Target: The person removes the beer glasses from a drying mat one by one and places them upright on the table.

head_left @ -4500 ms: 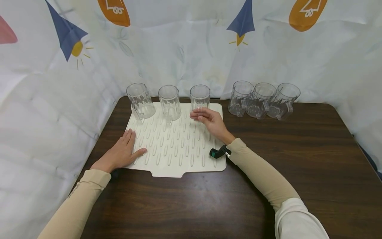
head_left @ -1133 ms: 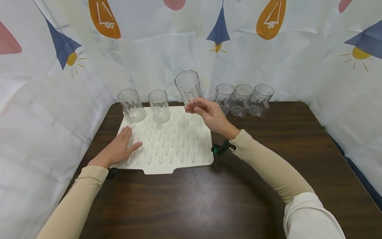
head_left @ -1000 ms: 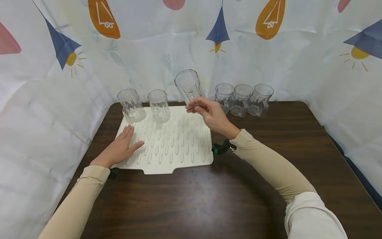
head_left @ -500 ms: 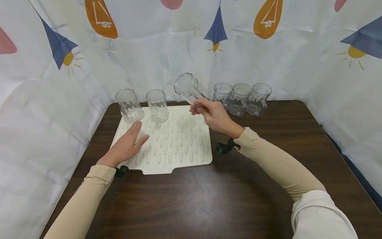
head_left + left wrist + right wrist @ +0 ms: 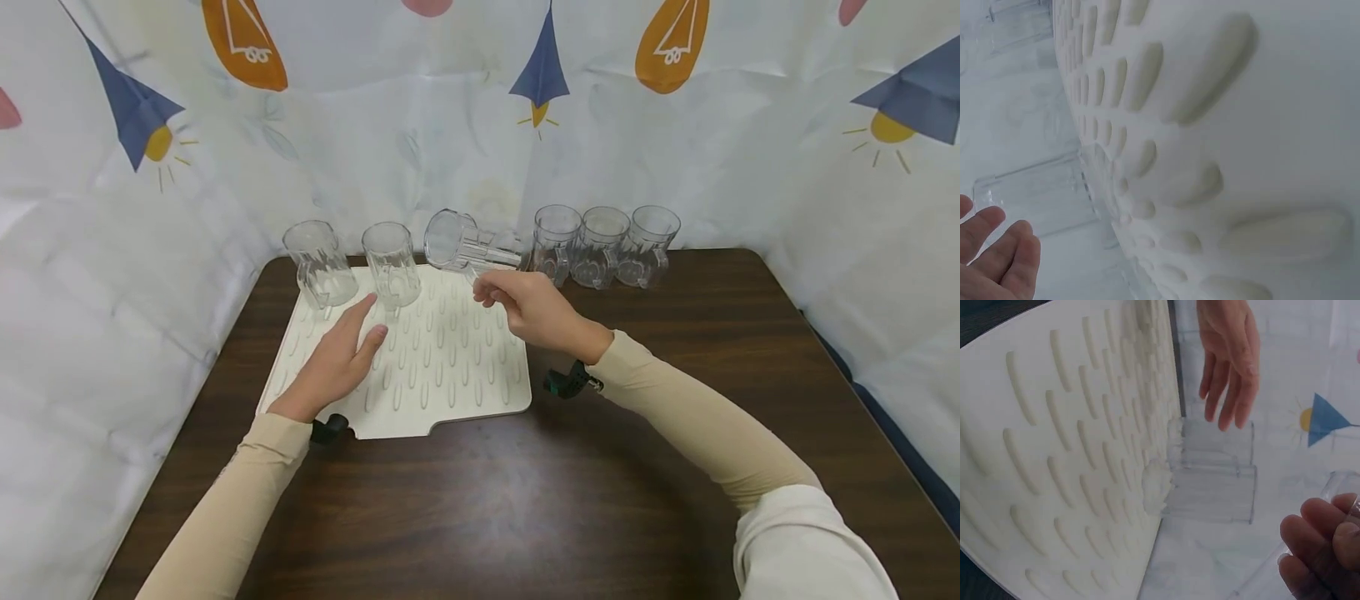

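Head: the right hand [image 5: 536, 308] pinches a tilted mug [image 5: 459, 242] over the white mat [image 5: 442, 367]; a slipping pinch could drop it, a swing strike the nearest row mug [image 5: 557, 233].
Left wrist: the left hand's [image 5: 330, 367] loosely extended fingers could nudge a standing mug [image 5: 1041, 194].
Right wrist: curled fingertips; firmness unclear.

I am seeing colourless, see-through mugs [image 5: 456, 242] and an off-white mat [image 5: 405, 427] that is displaying rows of slim oval marks. The table [image 5: 480, 517] is showing dark brown wood grain. Beige sleeves [image 5: 701, 417] are meeting my eye, plus a black wrist strap [image 5: 567, 381]. White cloth [image 5: 352, 158] is carrying blue-and-yellow lamps [image 5: 542, 67], orange bulbs [image 5: 671, 42] and pink patches [image 5: 427, 7].
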Motion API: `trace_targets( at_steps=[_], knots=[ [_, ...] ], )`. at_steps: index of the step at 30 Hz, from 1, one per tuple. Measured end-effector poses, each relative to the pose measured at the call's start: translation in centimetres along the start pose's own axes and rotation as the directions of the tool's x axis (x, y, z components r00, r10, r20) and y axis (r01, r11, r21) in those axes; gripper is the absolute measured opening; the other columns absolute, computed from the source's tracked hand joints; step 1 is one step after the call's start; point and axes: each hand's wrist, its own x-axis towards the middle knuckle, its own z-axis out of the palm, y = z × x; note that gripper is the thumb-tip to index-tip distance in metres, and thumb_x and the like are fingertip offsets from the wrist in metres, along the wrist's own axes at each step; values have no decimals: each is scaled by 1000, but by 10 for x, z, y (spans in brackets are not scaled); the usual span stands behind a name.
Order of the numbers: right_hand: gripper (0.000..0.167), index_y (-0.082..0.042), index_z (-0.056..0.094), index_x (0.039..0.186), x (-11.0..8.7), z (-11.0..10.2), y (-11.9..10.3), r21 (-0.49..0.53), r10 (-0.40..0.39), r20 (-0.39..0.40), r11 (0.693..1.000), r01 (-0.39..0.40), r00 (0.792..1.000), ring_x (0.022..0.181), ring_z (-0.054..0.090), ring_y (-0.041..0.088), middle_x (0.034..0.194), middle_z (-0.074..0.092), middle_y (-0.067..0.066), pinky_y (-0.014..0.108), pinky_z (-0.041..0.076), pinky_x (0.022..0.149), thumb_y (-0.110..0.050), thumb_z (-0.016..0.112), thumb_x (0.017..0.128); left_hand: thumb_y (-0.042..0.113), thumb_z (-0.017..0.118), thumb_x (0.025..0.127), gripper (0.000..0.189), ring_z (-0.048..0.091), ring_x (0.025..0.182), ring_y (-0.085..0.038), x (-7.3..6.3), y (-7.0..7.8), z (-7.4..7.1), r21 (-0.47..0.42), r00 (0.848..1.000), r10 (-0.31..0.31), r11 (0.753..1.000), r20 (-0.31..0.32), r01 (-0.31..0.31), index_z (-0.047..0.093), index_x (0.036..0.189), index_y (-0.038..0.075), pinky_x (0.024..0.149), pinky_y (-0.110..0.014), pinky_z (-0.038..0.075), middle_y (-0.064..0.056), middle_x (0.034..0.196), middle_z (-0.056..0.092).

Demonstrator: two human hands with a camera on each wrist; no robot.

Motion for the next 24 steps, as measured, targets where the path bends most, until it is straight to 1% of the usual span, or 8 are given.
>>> trace_targets(
  at_steps=[3, 7, 10, 12, 17, 21, 24],
  knots=[
    [37, -5, 68, 111, -5, 5, -1, -40, -19, 16, 999, 20, 1000, 94, 75, 20, 104, 75, 10, 34, 62, 85, 16, 41, 96, 44, 33, 113, 66, 29, 156, -47, -2, 4, 6, -22, 1000, 12, 1000, -18, -13, 21, 165, 5, 123, -66, 30, -25, 168, 29],
    [47, -5, 67, 111, -9, 10, -2, -82, -53, 26, 995, 55, 998, 90, 74, 20, 101, 74, 9, 33, 62, 81, 21, 36, 87, 40, 31, 114, 62, 39, 150, -46, -4, 7, 12, -47, 998, 23, 999, -51, -26, 25, 164, 4, 120, -63, 36, -25, 165, 35],
    [49, -4, 67, 112, -11, 13, -3, -128, -78, 29, 988, 82, 996, 85, 70, 18, 96, 72, 8, 34, 59, 76, 22, 36, 85, 37, 31, 114, 59, 47, 142, -46, -3, 10, 15, -69, 995, 37, 997, -88, -43, 29, 162, 3, 114, -62, 42, -26, 161, 40],
    [49, -4, 67, 112, -13, 15, -3, -157, -87, 31, 983, 91, 996, 83, 67, 18, 93, 71, 7, 34, 58, 73, 23, 36, 85, 33, 32, 114, 56, 49, 140, -46, -3, 13, 17, -89, 993, 53, 994, -110, -63, 31, 161, 2, 112, -61, 44, -26, 158, 43],
    [49, -5, 69, 112, -16, 18, -4, -197, -78, 57, 977, 88, 995, 82, 66, 16, 92, 71, 5, 32, 57, 69, 22, 38, 86, 26, 33, 114, 51, 47, 143, -43, -2, 19, 20, -133, 983, 85, 985, -162, -107, 36, 158, 0, 112, -61, 44, -26, 154, 47],
    [49, -6, 69, 112, -18, 19, -6, -213, -72, 76, 973, 87, 995, 82, 64, 15, 92, 69, 4, 32, 56, 68, 22, 39, 85, 25, 34, 114, 50, 49, 143, -41, 1, 25, 23, -180, 975, 86, 976, -206, -124, 37, 157, -1, 112, -60, 44, -23, 153, 49],
    [50, -6, 70, 112, -20, 20, -7, -226, -71, 84, 970, 89, 994, 82, 64, 15, 92, 69, 4, 32, 56, 68, 22, 40, 84, 27, 32, 114, 51, 50, 143, -39, 2, 31, 25, -235, 973, 77, 963, -217, -129, 35, 158, 1, 113, -60, 44, -20, 155, 49]
  ],
)
